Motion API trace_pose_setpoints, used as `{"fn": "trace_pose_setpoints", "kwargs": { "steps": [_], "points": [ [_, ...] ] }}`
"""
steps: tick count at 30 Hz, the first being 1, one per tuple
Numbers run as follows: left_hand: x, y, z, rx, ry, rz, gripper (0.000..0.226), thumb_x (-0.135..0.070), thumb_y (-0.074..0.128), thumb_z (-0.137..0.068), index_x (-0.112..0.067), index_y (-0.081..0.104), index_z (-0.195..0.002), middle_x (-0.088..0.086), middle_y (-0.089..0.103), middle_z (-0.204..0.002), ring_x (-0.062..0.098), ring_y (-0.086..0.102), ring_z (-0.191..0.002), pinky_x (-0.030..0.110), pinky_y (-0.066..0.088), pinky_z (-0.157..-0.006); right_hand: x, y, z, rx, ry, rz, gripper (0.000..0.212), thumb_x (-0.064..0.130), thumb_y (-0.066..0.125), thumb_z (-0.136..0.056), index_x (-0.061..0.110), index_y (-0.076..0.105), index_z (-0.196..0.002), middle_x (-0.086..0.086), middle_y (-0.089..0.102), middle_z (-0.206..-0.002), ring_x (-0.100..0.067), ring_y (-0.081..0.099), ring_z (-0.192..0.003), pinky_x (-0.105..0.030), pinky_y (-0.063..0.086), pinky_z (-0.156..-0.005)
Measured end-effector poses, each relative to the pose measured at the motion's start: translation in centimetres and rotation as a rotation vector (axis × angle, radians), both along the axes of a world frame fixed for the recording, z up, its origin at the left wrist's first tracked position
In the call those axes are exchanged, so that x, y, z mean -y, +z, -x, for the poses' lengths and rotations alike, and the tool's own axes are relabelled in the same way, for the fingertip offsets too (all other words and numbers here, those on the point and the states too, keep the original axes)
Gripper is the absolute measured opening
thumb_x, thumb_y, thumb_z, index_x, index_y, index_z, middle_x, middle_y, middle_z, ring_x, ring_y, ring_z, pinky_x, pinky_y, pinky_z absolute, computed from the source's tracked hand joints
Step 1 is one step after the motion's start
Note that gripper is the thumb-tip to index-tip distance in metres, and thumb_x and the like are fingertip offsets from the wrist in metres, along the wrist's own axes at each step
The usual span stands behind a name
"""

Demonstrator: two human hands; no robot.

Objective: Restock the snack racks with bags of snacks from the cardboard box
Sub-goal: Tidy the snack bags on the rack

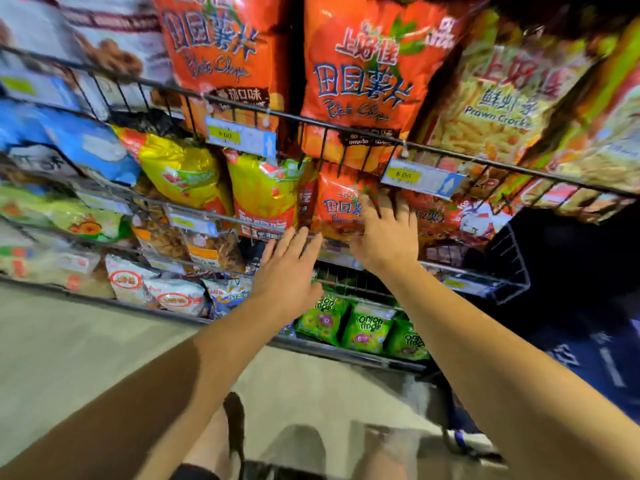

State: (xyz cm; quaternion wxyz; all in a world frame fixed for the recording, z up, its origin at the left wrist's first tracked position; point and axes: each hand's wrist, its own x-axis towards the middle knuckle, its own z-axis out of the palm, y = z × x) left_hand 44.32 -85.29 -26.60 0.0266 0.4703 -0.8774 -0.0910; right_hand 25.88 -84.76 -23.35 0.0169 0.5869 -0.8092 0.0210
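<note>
Fingers of right hand (384, 237) spread flat on orange chip bag (341, 206); left hand (287, 268) open, just below-left.

Blue-and-yellow price tags (420, 177) clip to black wire, above a pale concrete floor (86, 341) and dark blue signage (595, 358) beside it.

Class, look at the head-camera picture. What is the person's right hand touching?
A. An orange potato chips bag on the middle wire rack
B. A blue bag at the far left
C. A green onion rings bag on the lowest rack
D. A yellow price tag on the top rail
A: the right hand lies with straight fingers on the orange potato chips bag in the middle black wire rack.
</note>
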Motion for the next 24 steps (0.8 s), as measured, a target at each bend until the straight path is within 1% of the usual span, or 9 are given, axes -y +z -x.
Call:
{"fn": "trace_pose_setpoints", "kwargs": {
  "steps": [2,4,8,10,12,14,18,20,24],
  "points": [
    [-2.0,3.5,-1.1,0.022,0.020,-0.015,0.082,-0.052,0.050,-0.097,-0.025,0.004,-0.159,0.002,-0.001,-0.167,0.022,-0.002,-0.154,0.045,0.003,-0.123,-2.8,2.6,-0.2,0.036,0.054,-0.092,0.077,0.049,0.050,-0.098,0.029,0.010,-0.160,-0.005,0.009,-0.167,-0.037,0.009,-0.152,-0.050,0.013,-0.123],
    [-4.6,7.2,-2.3,0.027,0.043,-0.025,0.077,-0.056,0.046,-0.097,-0.026,0.011,-0.159,0.002,0.003,-0.167,0.022,0.002,-0.153,0.046,0.005,-0.122,-6.6,5.3,-0.7,0.071,0.096,-0.176,0.077,0.048,0.051,-0.098,0.026,0.011,-0.160,-0.005,0.007,-0.168,-0.034,0.005,-0.154,-0.048,0.014,-0.123],
    [-12.1,14.3,-4.2,0.059,0.060,-0.104,0.073,-0.053,0.048,-0.097,-0.024,0.019,-0.158,0.005,0.011,-0.166,0.026,0.008,-0.153,0.045,0.008,-0.123,-16.9,10.5,-1.9,0.118,0.147,-0.306,0.079,0.049,0.054,-0.097,0.022,0.016,-0.160,-0.005,0.014,-0.167,-0.033,0.005,-0.154,-0.047,0.014,-0.123],
    [-15.8,17.3,-4.6,0.056,0.039,-0.095,0.072,-0.052,0.050,-0.097,-0.023,0.023,-0.157,0.006,0.015,-0.166,0.027,0.011,-0.152,0.046,0.010,-0.123,-22.1,12.8,-2.0,0.135,0.151,-0.313,0.077,0.049,0.055,-0.096,0.021,0.020,-0.158,-0.006,0.019,-0.165,-0.034,0.008,-0.153,-0.047,0.016,-0.123],
    [-19.5,19.9,-4.9,0.061,0.022,-0.101,0.072,-0.052,0.051,-0.096,-0.024,0.024,-0.157,0.006,0.017,-0.165,0.028,0.014,-0.152,0.048,0.016,-0.121,-26.9,14.7,-1.8,0.132,0.171,-0.308,0.077,0.049,0.053,-0.096,0.020,0.020,-0.158,-0.007,0.022,-0.163,-0.035,0.011,-0.152,-0.047,0.018,-0.122],
    [-23.2,21.9,-5.1,0.095,0.001,-0.096,0.074,-0.053,0.050,-0.096,-0.025,0.022,-0.157,0.006,0.018,-0.165,0.028,0.016,-0.151,0.049,0.019,-0.120,-31.3,16.3,-1.6,0.134,0.163,-0.305,0.078,0.052,0.051,-0.095,0.021,0.018,-0.158,-0.006,0.022,-0.164,-0.034,0.011,-0.152,-0.047,0.019,-0.122],
    [-30.4,24.4,-5.3,0.184,-0.062,-0.120,0.074,-0.055,0.045,-0.098,-0.026,0.015,-0.159,0.003,0.008,-0.167,0.025,0.006,-0.153,0.043,0.006,-0.122,-39.7,18.3,-1.8,0.167,0.150,-0.322,0.083,0.054,0.052,-0.096,0.021,0.012,-0.160,-0.004,0.015,-0.166,-0.032,0.006,-0.154,-0.047,0.011,-0.124],
    [-33.6,25.1,-5.1,0.206,-0.084,-0.136,0.074,-0.054,0.044,-0.098,-0.026,0.014,-0.159,0.003,0.007,-0.167,0.026,0.006,-0.153,0.044,0.007,-0.123,-43.6,19.2,-2.1,0.188,0.152,-0.306,0.081,0.052,0.053,-0.096,0.022,0.014,-0.160,-0.003,0.016,-0.166,-0.031,0.005,-0.154,-0.047,0.011,-0.124],
    [-40.9,25.5,-4.2,0.167,-0.125,-0.114,0.073,-0.053,0.048,-0.097,-0.027,0.017,-0.158,0.002,0.010,-0.167,0.025,0.008,-0.153,0.043,0.010,-0.123,-51.3,20.4,-2.0,0.200,0.122,-0.242,0.077,0.049,0.056,-0.096,0.022,0.019,-0.158,-0.002,0.020,-0.164,-0.031,0.007,-0.154,-0.046,0.010,-0.125]
  ]
}}
